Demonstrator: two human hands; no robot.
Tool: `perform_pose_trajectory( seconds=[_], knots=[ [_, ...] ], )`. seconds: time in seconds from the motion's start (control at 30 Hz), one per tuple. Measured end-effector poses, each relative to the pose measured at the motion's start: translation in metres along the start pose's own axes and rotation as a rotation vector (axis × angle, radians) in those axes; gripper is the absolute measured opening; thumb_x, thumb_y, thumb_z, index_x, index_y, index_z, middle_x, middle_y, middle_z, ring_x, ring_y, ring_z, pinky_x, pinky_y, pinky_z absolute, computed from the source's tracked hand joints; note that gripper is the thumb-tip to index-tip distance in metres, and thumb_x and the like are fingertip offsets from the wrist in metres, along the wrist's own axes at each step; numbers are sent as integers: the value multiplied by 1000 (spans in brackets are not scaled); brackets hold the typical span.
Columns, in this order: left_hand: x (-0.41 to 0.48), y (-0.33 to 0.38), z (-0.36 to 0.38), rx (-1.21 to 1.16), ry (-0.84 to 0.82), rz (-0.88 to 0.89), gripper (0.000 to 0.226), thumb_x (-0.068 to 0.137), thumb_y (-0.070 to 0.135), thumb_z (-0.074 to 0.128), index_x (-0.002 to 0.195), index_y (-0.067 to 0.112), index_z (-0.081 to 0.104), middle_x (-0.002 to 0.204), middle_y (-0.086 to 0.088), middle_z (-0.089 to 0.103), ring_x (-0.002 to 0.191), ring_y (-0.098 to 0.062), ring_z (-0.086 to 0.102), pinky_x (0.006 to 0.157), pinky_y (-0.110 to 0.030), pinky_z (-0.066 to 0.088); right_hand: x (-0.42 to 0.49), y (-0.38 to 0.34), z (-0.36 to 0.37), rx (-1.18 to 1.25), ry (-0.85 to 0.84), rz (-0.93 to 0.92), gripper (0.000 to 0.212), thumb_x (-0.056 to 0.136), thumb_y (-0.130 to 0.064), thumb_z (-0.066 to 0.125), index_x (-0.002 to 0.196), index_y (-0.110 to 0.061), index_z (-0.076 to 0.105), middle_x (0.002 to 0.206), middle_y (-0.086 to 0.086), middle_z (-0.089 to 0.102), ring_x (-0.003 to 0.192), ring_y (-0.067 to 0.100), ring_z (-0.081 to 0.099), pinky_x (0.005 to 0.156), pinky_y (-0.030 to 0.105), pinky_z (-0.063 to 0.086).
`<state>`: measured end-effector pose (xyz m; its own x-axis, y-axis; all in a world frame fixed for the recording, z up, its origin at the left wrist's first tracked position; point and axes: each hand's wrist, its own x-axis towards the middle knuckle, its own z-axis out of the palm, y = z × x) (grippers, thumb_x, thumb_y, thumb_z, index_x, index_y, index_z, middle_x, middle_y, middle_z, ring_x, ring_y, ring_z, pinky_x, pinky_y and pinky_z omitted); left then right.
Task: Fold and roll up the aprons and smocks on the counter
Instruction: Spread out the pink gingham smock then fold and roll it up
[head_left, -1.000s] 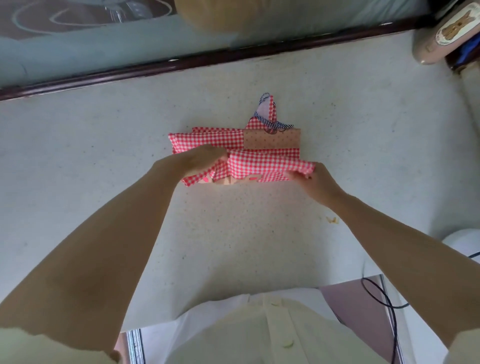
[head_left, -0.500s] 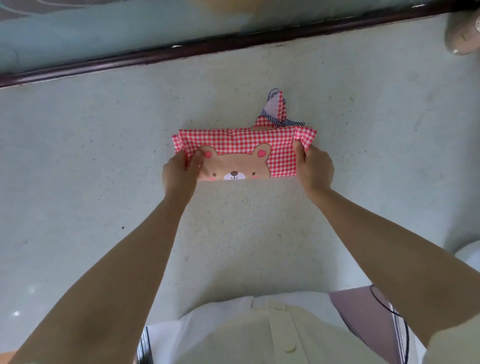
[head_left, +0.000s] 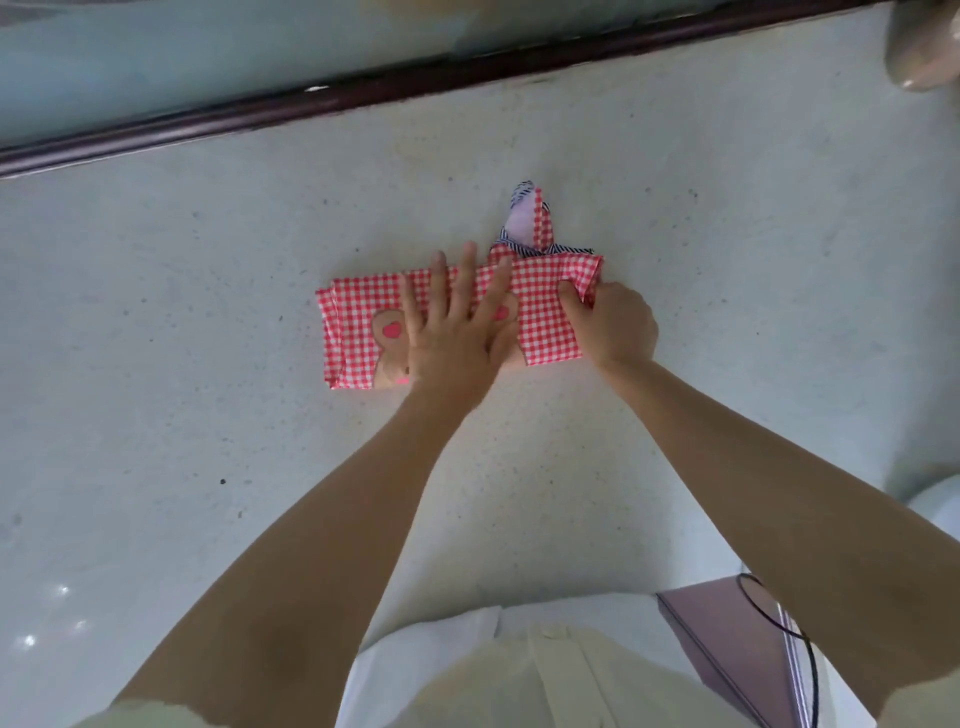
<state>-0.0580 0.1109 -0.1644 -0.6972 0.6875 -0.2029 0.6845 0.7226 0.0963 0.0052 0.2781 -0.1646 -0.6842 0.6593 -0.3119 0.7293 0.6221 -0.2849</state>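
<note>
A red-and-white checked apron (head_left: 358, 327) with a brown bear patch lies folded into a flat band on the pale speckled counter (head_left: 208, 441). A loop of its strap with navy striped trim (head_left: 527, 221) sticks out behind the band. My left hand (head_left: 457, 322) lies flat with spread fingers across the band's middle, covering most of the bear. My right hand (head_left: 610, 322) grips the band's right end, thumb on top of the cloth and fingers curled round the edge.
A dark wooden rail (head_left: 415, 83) runs along the counter's far edge. A beige object (head_left: 922, 47) sits at the far right corner. A white rounded thing (head_left: 935, 506) shows at the right edge. A purple box (head_left: 727, 649) and black cable (head_left: 779, 623) lie below the counter's near edge.
The near part of the apron was folded away from me, showing the bear patch. My left hand then left the band's left end and now lies flat on its middle; my right hand keeps the right end.
</note>
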Motion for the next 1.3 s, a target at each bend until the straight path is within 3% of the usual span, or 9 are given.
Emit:
perform_pose_trajectory(
  seconds=[0.1, 0.17, 0.23, 0.37, 0.67, 0.83, 1.03, 1.17, 1.3],
  knots=[
    [3, -8, 19, -5, -43, -51, 66, 95, 64, 1, 153, 35, -8, 163, -5, -3, 150, -31, -4, 117, -61, -4, -2, -7, -10, 196, 256, -131, 41, 93, -34, 60, 125, -8, 54, 118, 6, 61, 108, 21, 58, 93, 37, 49],
    [2, -6, 19, 17, -42, -63, 66, 94, 63, -2, 152, 33, -12, 163, -6, -7, 149, -31, -8, 116, -60, -8, -12, -27, -10, 184, 426, -374, 47, 94, -22, 56, 137, -7, 47, 144, 14, 47, 135, 28, 42, 113, 44, 34],
    [3, -1, 17, 45, -54, -78, 67, 96, 58, 4, 152, 27, -17, 163, -7, -11, 149, -30, -11, 116, -60, -7, -22, -54, 1, 37, 313, -612, 51, 102, -27, 41, 150, -10, 32, 158, 14, 26, 148, 29, 21, 121, 47, 17],
    [-4, -16, 17, -27, -55, -123, 63, 100, 45, 9, 152, 19, -15, 162, -7, -15, 149, -26, -14, 120, -48, -8, -19, -47, 34, -184, 24, -713, 60, 104, -44, 4, 155, -18, 23, 162, 8, 19, 150, 22, 13, 122, 42, 10],
    [-33, -72, 25, -140, -12, -291, 61, 101, 45, 9, 156, 17, 5, 163, -9, 5, 151, -24, 2, 119, -55, 3, 1, -2, 33, -291, 108, -474, 60, 103, -39, 17, 156, -9, 12, 163, 9, 11, 151, 25, 8, 122, 48, 2],
    [-48, -61, 23, -153, -27, -394, 63, 101, 46, 11, 156, 15, 11, 162, -10, 10, 150, -27, 8, 119, -55, 4, -41, -49, 20, -151, 301, -657, 59, 91, -20, 46, 149, -12, 36, 152, 10, 39, 140, 27, 34, 109, 47, 27],
    [-91, -43, 3, -83, -95, -454, 59, 101, 43, 18, 139, 8, 46, 140, -16, 47, 113, -36, 48, 98, -51, 26, -91, -41, 42, -148, -18, -795, 81, 73, -11, 68, 147, -5, 37, 153, 11, 37, 146, 30, 26, 116, 49, 26],
    [-151, -38, 6, -120, 46, -127, 48, 95, 36, 30, 94, 8, 69, 92, -10, 62, 82, -32, 57, 78, -42, 38, -90, -9, 44, -134, -259, -968, 96, 73, -16, 74, 153, -3, 23, 161, 12, 19, 150, 31, 10, 120, 54, 15],
    [-177, -47, 6, -79, 196, 165, 32, 88, 30, 43, 94, 11, 68, 112, -13, 63, 103, -33, 58, 81, -42, 47, -89, 14, 42, -169, -449, -1147, 95, 81, -19, 72, 156, -11, 14, 163, 4, 8, 151, 20, -1, 123, 48, 8]
  ],
)
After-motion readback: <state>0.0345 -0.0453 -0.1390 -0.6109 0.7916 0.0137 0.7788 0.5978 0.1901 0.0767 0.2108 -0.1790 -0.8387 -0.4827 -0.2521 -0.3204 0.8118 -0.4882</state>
